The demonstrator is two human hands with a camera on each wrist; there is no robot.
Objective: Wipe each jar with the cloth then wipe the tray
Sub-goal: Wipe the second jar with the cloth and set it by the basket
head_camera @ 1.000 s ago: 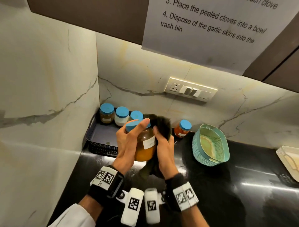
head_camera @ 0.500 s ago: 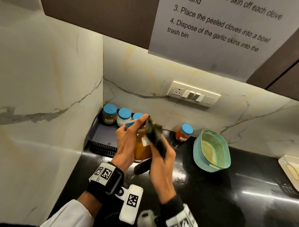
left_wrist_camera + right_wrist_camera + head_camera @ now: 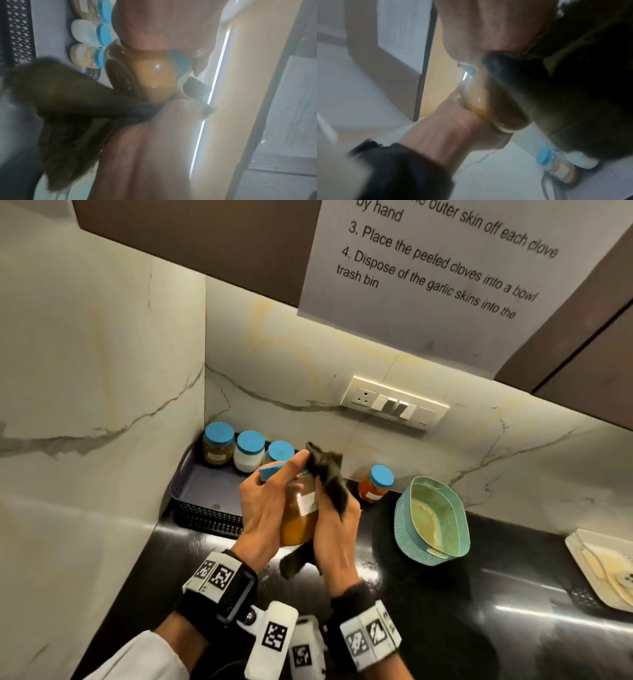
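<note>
My left hand (image 3: 265, 501) grips an amber jar (image 3: 301, 515) with a blue lid (image 3: 270, 470), lifted above the black counter; the index finger lies across the lid. My right hand (image 3: 337, 529) holds a dark cloth (image 3: 329, 474) against the jar's right side, and the cloth's tail hangs below (image 3: 291, 563). In the left wrist view the jar's base (image 3: 137, 75) and the cloth (image 3: 68, 108) fill the middle. In the right wrist view the cloth (image 3: 573, 81) covers one side of the jar (image 3: 496, 108). The dark mesh tray (image 3: 205, 518) sits in the corner, with three blue-lidded jars (image 3: 250, 451) along its back.
A small red-orange jar (image 3: 375, 482) stands on the counter right of the tray. A teal basket (image 3: 431, 522) leans beside it. A white tray (image 3: 606, 573) lies at the far right edge. Marble walls close in on the left and back.
The right hand drew the cloth from wrapped around the jar's side up toward the lid, then settled it along the jar's right side. The left hand kept the jar raised.
</note>
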